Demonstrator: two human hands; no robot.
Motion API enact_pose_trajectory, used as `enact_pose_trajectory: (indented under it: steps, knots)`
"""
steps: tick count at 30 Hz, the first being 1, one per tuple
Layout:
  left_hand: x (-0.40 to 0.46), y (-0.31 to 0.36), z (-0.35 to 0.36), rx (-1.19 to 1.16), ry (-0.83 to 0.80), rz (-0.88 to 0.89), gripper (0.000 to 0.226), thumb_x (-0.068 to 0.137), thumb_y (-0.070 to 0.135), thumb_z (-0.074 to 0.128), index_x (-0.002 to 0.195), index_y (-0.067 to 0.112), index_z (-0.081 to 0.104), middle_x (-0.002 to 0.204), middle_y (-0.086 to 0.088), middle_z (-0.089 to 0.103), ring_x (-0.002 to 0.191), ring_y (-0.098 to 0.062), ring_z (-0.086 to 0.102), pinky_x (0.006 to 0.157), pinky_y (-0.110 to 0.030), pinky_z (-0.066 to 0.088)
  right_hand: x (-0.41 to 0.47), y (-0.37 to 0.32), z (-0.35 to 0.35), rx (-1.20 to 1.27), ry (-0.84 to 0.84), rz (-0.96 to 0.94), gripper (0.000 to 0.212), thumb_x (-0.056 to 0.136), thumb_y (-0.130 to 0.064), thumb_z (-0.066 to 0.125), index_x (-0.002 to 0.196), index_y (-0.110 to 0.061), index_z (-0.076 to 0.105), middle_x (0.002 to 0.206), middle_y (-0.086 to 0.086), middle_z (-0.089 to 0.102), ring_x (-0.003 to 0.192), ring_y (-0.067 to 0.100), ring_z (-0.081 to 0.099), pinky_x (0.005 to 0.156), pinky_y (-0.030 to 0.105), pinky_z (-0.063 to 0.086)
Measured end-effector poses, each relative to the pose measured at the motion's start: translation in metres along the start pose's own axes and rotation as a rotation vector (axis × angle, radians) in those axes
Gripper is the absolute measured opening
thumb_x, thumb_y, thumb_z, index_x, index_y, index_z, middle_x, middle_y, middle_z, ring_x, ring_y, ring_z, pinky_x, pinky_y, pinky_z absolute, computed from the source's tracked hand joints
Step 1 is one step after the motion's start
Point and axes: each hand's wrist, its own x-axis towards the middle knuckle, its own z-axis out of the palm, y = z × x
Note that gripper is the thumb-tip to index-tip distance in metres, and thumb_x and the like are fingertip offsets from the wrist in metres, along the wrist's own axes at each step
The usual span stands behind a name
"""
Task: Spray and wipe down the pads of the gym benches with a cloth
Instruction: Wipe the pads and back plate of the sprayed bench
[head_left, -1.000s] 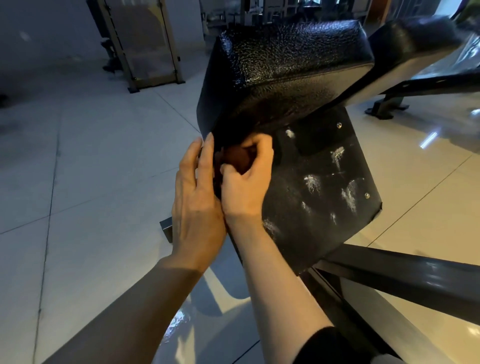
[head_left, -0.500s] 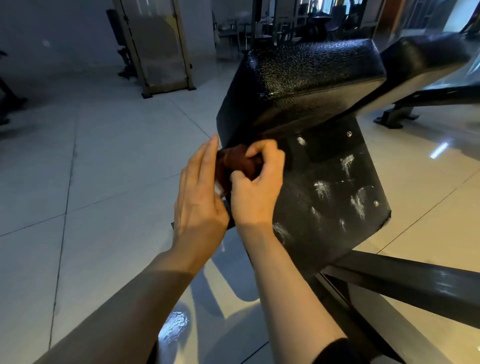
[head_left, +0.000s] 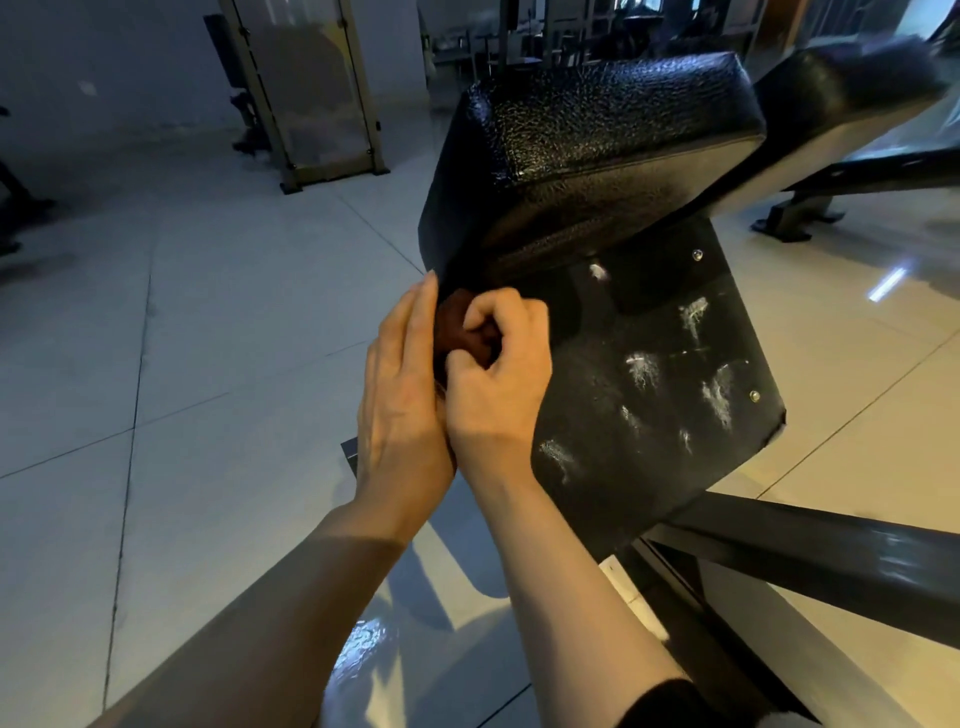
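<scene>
A black textured bench pad (head_left: 597, 140) rises in front of me, with its dark underside board (head_left: 649, 395) facing me, streaked with white marks. A small dark red-brown cloth (head_left: 457, 327) is bunched just under the pad's near lower corner. My right hand (head_left: 498, 374) grips the cloth with curled fingers and thumb. My left hand (head_left: 402, 400) lies flat-fingered against the cloth's left side, fingertips up at the pad's corner. No spray bottle is in view.
A black steel frame bar (head_left: 810, 551) runs out to the right below the board. A second black pad (head_left: 841, 78) sits behind at upper right. A framed machine panel (head_left: 306, 93) stands at the back on the glossy tiled floor (head_left: 182, 338).
My right fingers have curled tighter round the cloth. Both hands stay together at the pad's lower corner. The view has shifted, so the bench sits further right.
</scene>
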Motion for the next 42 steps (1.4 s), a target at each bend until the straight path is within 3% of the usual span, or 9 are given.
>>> enact_pose_trajectory:
  steps: [6, 9, 13, 16, 21, 27, 31, 35, 42]
  knots:
    - [0.002, 0.011, 0.000, -0.077, 0.020, 0.017, 0.081, 0.081, -0.004, 0.038, 0.153, 0.027, 0.018, 0.152, 0.003, 0.029, 0.138, -0.011, 0.034, 0.108, -0.027, 0.038, 0.033, -0.021, -0.016, 0.149, 0.547, -0.056, 0.038, 0.065, 0.015, 0.054, 0.094, -0.011, 0.049, 0.100, 0.014, 0.044, 0.091, 0.017, 0.047, 0.078, 0.029, 0.047]
    - [0.005, 0.008, -0.003, -0.062, 0.041, 0.025, 0.075, 0.086, -0.001, 0.042, 0.154, 0.025, 0.019, 0.152, 0.003, 0.029, 0.138, -0.011, 0.034, 0.107, -0.027, 0.038, 0.032, -0.024, -0.012, 0.065, 0.432, -0.145, 0.031, 0.065, 0.018, 0.055, 0.091, 0.002, 0.053, 0.098, 0.022, 0.045, 0.090, 0.017, 0.046, 0.079, 0.017, 0.042]
    - [0.000, 0.001, -0.003, 0.039, 0.046, 0.042, 0.063, 0.099, 0.024, 0.051, 0.153, 0.027, 0.018, 0.149, 0.007, 0.027, 0.132, -0.003, 0.031, 0.101, -0.009, 0.029, -0.002, -0.005, -0.002, -0.024, -0.028, -0.146, 0.016, 0.071, 0.008, 0.056, 0.085, 0.001, 0.056, 0.096, 0.015, 0.047, 0.081, 0.000, 0.043, 0.072, 0.005, 0.036]
    - [-0.008, 0.003, -0.002, -0.010, 0.009, 0.011, 0.056, 0.099, 0.027, 0.035, 0.152, 0.031, 0.017, 0.151, 0.007, 0.027, 0.134, -0.003, 0.028, 0.102, -0.004, 0.024, -0.006, -0.002, -0.008, -0.025, 0.145, -0.034, 0.019, 0.069, 0.007, 0.054, 0.086, -0.002, 0.056, 0.095, 0.015, 0.048, 0.081, -0.001, 0.043, 0.074, 0.005, 0.036]
    - [0.000, 0.008, -0.004, 0.019, 0.033, 0.065, 0.078, 0.082, -0.008, 0.042, 0.152, 0.019, 0.021, 0.152, -0.005, 0.032, 0.136, -0.004, 0.026, 0.104, 0.001, 0.017, 0.026, -0.027, -0.016, -0.023, 0.497, -0.193, 0.027, 0.068, 0.009, 0.066, 0.093, 0.007, 0.056, 0.101, 0.029, 0.046, 0.093, 0.012, 0.043, 0.081, 0.008, 0.036]
    - [0.001, 0.005, -0.001, -0.007, 0.023, 0.049, 0.066, 0.096, 0.010, 0.049, 0.153, 0.026, 0.020, 0.154, 0.003, 0.028, 0.135, 0.004, 0.022, 0.102, 0.003, 0.017, 0.014, 0.004, -0.007, -0.212, 0.122, -0.135, 0.021, 0.071, 0.004, 0.068, 0.090, -0.003, 0.063, 0.105, 0.016, 0.047, 0.088, 0.008, 0.045, 0.075, 0.001, 0.034]
    - [0.000, 0.010, -0.003, -0.055, -0.002, 0.007, 0.059, 0.093, 0.036, 0.028, 0.151, 0.030, 0.019, 0.154, 0.002, 0.029, 0.135, 0.001, 0.024, 0.101, 0.001, 0.018, 0.003, -0.004, -0.011, -0.141, 0.350, -0.203, 0.018, 0.069, 0.013, 0.064, 0.085, 0.005, 0.060, 0.099, 0.024, 0.046, 0.089, -0.006, 0.040, 0.077, 0.005, 0.035]
    - [0.003, 0.008, -0.006, -0.042, 0.027, 0.016, 0.060, 0.097, 0.049, 0.031, 0.152, 0.028, 0.020, 0.154, 0.003, 0.029, 0.135, 0.002, 0.024, 0.100, -0.001, 0.023, 0.014, -0.024, -0.002, -0.161, 0.406, -0.367, 0.020, 0.071, 0.015, 0.069, 0.089, 0.010, 0.062, 0.103, 0.032, 0.045, 0.091, 0.018, 0.048, 0.081, 0.010, 0.038]
    - [0.001, -0.001, -0.006, 0.018, 0.041, 0.047, 0.077, 0.082, 0.000, 0.037, 0.153, 0.024, 0.020, 0.151, 0.002, 0.029, 0.133, 0.003, 0.023, 0.099, 0.003, 0.020, 0.012, 0.011, -0.001, -0.219, 0.223, 0.022, 0.023, 0.075, 0.007, 0.063, 0.095, -0.002, 0.057, 0.108, 0.014, 0.043, 0.081, -0.005, 0.042, 0.071, -0.002, 0.034]
